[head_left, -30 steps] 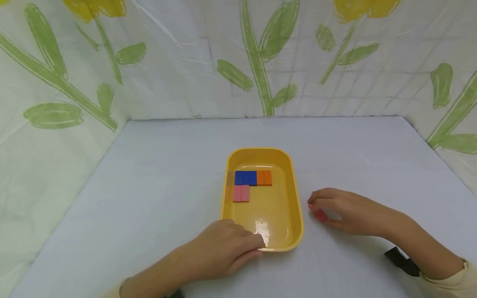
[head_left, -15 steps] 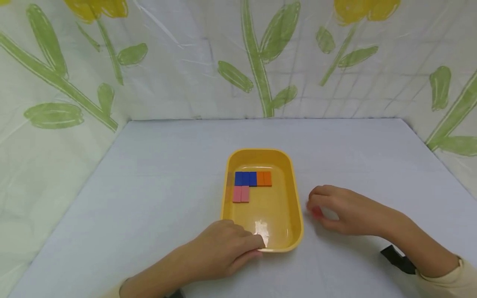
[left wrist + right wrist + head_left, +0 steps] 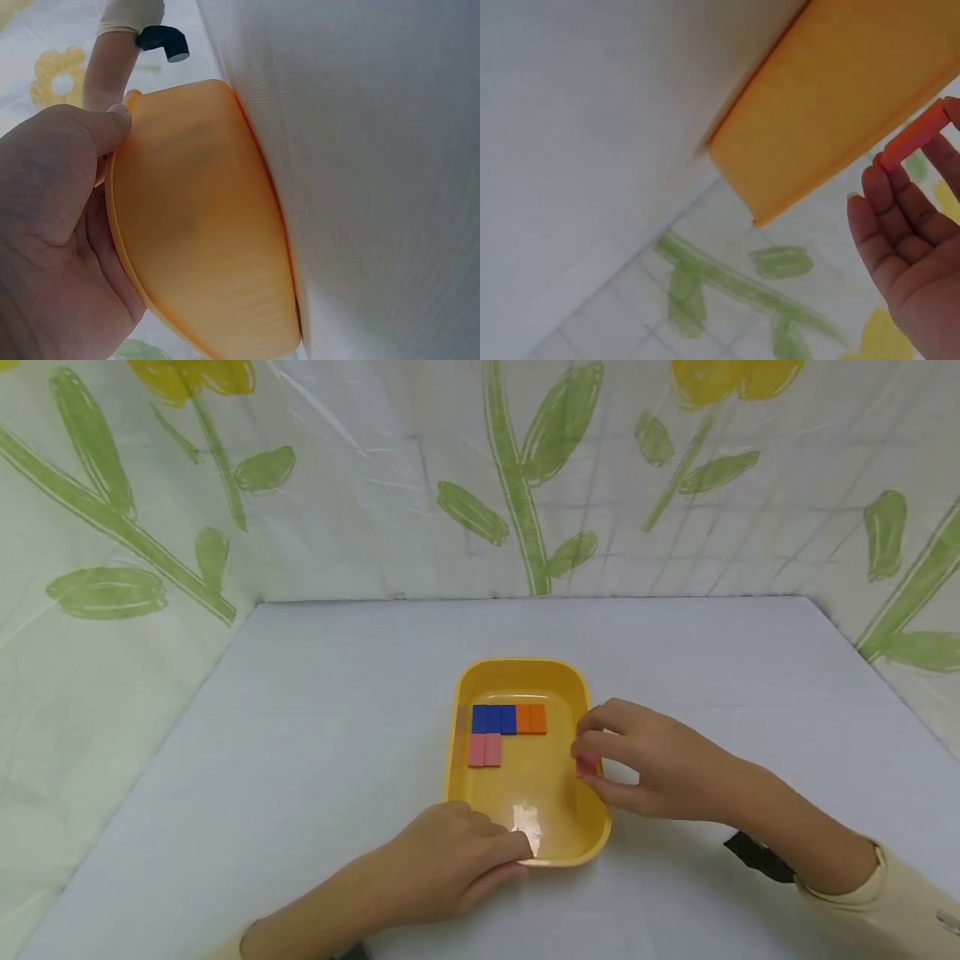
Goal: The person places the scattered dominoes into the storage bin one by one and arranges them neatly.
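A yellow rectangular tray (image 3: 551, 802) lies on the table in the head view. My left hand (image 3: 450, 864) grips its near rim, with the thumb on the outer wall in the left wrist view. My right hand (image 3: 667, 768) pinches a small pink tile (image 3: 919, 139) between thumb and fingers, just over the tray's right rim. Inside the tray, several blue tiles (image 3: 493, 719) and two orange tiles (image 3: 531, 719) form one row. Two pink tiles (image 3: 484, 750) lie side by side directly below the blue ones, at the left.
The pale table (image 3: 322, 735) extends on both sides of the tray. A white sheet (image 3: 337, 527) painted with green plants and yellow flowers stands around the back and sides. A black strap piece (image 3: 757, 856) hangs at my right wrist.
My right hand lifts the pink tile from beside the tray and brings it left, over the tray's right rim. The left hand, the tray and the tiles in it stay in place.
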`<state>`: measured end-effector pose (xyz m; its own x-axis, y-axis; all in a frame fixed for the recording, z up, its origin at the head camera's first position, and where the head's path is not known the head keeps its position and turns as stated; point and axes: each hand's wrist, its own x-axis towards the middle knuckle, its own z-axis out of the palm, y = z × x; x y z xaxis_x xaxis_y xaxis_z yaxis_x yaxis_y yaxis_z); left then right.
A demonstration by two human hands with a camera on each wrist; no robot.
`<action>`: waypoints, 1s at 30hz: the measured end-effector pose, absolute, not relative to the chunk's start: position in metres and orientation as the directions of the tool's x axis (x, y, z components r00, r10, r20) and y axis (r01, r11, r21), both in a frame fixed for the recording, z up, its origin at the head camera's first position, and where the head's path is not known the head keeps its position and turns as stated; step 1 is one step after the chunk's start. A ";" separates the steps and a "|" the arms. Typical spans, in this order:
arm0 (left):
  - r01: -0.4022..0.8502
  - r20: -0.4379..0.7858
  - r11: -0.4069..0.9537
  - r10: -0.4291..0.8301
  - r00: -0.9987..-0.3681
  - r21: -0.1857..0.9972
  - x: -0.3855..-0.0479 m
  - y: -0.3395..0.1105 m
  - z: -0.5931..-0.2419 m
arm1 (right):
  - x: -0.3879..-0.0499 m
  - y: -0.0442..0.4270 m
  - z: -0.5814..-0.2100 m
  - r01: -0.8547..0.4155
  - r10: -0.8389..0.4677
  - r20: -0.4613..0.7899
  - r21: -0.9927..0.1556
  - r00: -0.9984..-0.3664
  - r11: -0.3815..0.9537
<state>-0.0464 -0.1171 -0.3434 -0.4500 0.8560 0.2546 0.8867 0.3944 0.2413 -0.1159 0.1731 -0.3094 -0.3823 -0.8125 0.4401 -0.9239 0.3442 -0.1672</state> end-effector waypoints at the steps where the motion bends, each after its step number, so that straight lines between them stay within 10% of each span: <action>1: 0.888 0.258 0.393 0.856 -0.449 0.239 -0.046 -0.117 -0.344 | -0.116 0.168 -0.310 -0.928 -0.822 0.430 -0.167 -0.373 0.334; 13: 0.894 0.277 0.390 0.854 -0.441 0.221 -0.047 -0.117 -0.345 | -0.118 0.123 -0.328 -0.903 -0.902 0.137 -0.198 -0.410 0.380; 30: 0.888 0.259 0.393 0.856 -0.448 0.237 -0.047 -0.117 -0.342 | -0.119 0.101 -0.342 -0.967 -0.946 0.208 -0.001 -0.248 0.253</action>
<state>-0.0466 -0.1166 -0.3423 -0.4478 0.8558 0.2590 0.8884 0.3932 0.2367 -0.1190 0.1010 -0.3418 -0.2480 -0.9461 0.2083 -0.9674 0.2534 -0.0006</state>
